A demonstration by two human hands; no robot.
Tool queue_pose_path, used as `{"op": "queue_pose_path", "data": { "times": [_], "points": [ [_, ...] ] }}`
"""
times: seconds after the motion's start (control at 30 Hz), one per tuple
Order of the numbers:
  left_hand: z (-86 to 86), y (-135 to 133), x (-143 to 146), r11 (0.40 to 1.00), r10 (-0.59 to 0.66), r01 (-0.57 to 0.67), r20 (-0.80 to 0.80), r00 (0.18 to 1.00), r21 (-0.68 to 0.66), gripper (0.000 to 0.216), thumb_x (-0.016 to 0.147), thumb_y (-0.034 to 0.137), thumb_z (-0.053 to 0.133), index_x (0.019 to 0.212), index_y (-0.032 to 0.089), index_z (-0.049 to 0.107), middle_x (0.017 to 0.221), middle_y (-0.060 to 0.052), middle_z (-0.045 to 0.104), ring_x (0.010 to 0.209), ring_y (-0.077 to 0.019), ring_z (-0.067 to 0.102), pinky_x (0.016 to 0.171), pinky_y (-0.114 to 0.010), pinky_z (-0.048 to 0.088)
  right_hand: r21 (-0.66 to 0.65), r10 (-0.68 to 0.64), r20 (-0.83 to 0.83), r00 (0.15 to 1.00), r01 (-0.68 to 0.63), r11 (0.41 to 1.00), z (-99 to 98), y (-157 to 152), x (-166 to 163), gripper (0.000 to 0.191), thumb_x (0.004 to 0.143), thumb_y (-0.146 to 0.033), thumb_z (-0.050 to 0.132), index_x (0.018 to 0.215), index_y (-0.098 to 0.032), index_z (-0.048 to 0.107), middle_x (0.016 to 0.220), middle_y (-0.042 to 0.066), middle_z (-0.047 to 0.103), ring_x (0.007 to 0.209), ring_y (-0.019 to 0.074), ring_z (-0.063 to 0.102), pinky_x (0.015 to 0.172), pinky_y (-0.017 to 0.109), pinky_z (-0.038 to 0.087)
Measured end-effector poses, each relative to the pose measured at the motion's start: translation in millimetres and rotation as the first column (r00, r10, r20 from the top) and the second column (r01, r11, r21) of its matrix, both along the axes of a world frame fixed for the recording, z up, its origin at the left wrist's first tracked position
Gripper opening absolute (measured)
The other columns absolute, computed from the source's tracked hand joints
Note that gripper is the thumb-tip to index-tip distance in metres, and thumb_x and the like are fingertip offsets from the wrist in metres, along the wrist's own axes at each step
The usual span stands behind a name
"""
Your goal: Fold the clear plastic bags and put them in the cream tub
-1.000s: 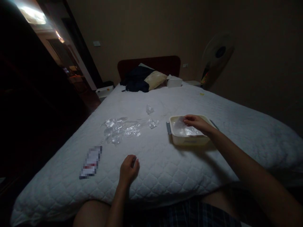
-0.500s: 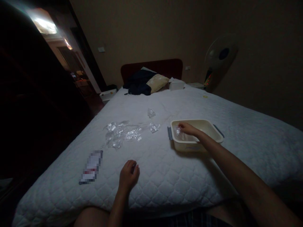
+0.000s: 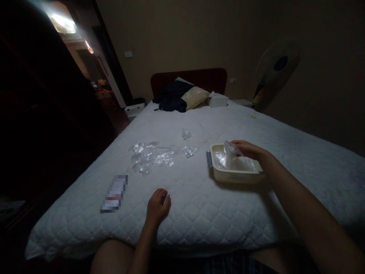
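A cream plastic tub (image 3: 228, 176) with grey side clips sits on the white quilted bed (image 3: 199, 205). My right hand (image 3: 249, 150) reaches into it, fingers pinched on a clear plastic bag (image 3: 232, 156) lifted partly above the rim. My left hand (image 3: 158, 205) rests on the quilt near the front edge, fingers curled in a loose fist; whether it holds anything is hidden. Crumpled clear plastic bags (image 3: 149, 156) lie spread to the left of the tub, with two smaller pieces (image 3: 189, 151) closer to it.
A flat blurred packet (image 3: 114, 193) lies at the left front of the bed. Dark clothing (image 3: 171, 99), a yellow pillow (image 3: 195, 96) and a white box (image 3: 218, 101) sit by the headboard. A standing fan (image 3: 278, 66) is at the right; a lit doorway is at the left.
My right hand has pulled a clear plastic bag up out of the tub, where it was down inside before. The left hand has stayed put. The view shifted slightly.
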State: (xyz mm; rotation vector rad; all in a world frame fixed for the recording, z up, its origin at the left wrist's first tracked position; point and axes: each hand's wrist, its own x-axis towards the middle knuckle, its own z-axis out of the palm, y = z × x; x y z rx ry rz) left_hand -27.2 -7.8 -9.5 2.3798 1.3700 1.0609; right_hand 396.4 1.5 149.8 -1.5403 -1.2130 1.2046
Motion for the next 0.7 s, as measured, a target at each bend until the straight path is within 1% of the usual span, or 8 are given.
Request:
{"op": "queue_pose_path", "data": {
  "times": [0.1,0.17,0.27,0.37,0.43,0.5,0.57,0.7],
  "points": [
    [1.6,-1,1,1.000,0.003,-0.003,-0.004,1.000,-0.005,0.013,0.076,0.025,0.045,0.079,0.019,0.056,0.078,-0.005,0.055,0.074,-0.0164,0.053,0.069,-0.028,0.044,-0.033,0.012,0.130,0.991,-0.008,0.999,-8.0,-3,-1,0.019,0.063,-0.019,0.055,0.081,-0.018,0.062,0.072,0.004,0.063,0.059,0.0133,0.055,0.056,0.026,0.045],
    [3.0,-1,1,1.000,0.007,-0.007,-0.003,1.000,-0.009,0.013,0.076,0.025,0.045,0.078,0.019,0.056,0.078,-0.005,0.055,0.074,-0.0165,0.053,0.069,-0.028,0.044,-0.006,0.010,0.310,0.951,-0.009,1.000,-20.5,0,-8,0.022,0.069,-0.020,0.051,0.088,-0.017,0.061,0.076,0.005,0.063,0.062,0.0138,0.056,0.057,0.025,0.045],
    [3.9,-2,1,1.000,0.008,-0.008,-0.003,1.000,-0.015,0.013,0.077,0.026,0.045,0.077,0.019,0.055,0.078,-0.005,0.054,0.074,-0.0163,0.052,0.068,-0.028,0.043,0.122,-0.074,0.634,0.770,-0.005,0.993,-41.7,11,-21,0.020,0.074,-0.019,0.048,0.089,-0.015,0.060,0.079,0.006,0.064,0.071,0.0160,0.057,0.065,0.027,0.045],
    [2.6,-2,1,1.000,0.010,-0.011,-0.009,1.000,-0.021,0.013,0.078,0.026,0.045,0.076,0.019,0.055,0.078,-0.004,0.054,0.073,-0.0158,0.052,0.068,-0.027,0.043,0.195,-0.131,0.728,0.673,-0.021,0.981,-54.8,19,-29,0.020,0.073,-0.017,0.051,0.091,-0.014,0.060,0.091,0.010,0.062,0.086,0.0194,0.056,0.078,0.031,0.041],
    [0.9,-1,1,1.000,0.011,-0.011,-0.008,1.000,-0.021,0.013,0.078,0.027,0.045,0.076,0.019,0.055,0.078,-0.004,0.054,0.073,-0.0156,0.052,0.068,-0.027,0.043,0.252,-0.176,0.770,0.613,-0.039,0.967,-56.9,20,-30,0.026,0.071,-0.018,0.056,0.096,-0.013,0.059,0.100,0.012,0.059,0.093,0.0211,0.053,0.082,0.031,0.039],
    [-0.5,0,1,1.000,0.010,-0.010,-0.002,1.000,-0.017,0.013,0.078,0.026,0.045,0.076,0.019,0.055,0.079,-0.004,0.054,0.072,-0.0155,0.052,0.067,-0.027,0.043,0.309,-0.231,0.805,0.546,-0.052,0.950,-54.6,19,-29,0.033,0.069,-0.021,0.059,0.101,-0.013,0.056,0.102,0.013,0.056,0.093,0.0216,0.052,0.081,0.031,0.039],
    [-0.8,0,1,1.000,0.011,-0.011,0.006,1.000,-0.012,0.013,0.078,0.026,0.045,0.075,0.019,0.056,0.079,-0.004,0.054,0.072,-0.0154,0.052,0.067,-0.027,0.043,0.337,-0.261,0.800,0.540,-0.044,0.941,-49.0,17,-29,0.035,0.070,-0.021,0.059,0.103,-0.013,0.055,0.095,0.011,0.056,0.086,0.0199,0.054,0.077,0.030,0.041],
    [1.3,0,2,1.000,0.016,-0.015,0.003,1.000,-0.011,0.014,0.077,0.026,0.046,0.075,0.018,0.057,0.078,-0.004,0.055,0.071,-0.0152,0.052,0.067,-0.027,0.043,0.382,-0.325,0.689,0.648,0.057,0.922,-34.0,15,-35,0.024,0.071,-0.017,0.051,0.095,-0.015,0.055,0.080,0.005,0.056,0.071,0.0147,0.054,0.065,0.025,0.043]
  ]
}}
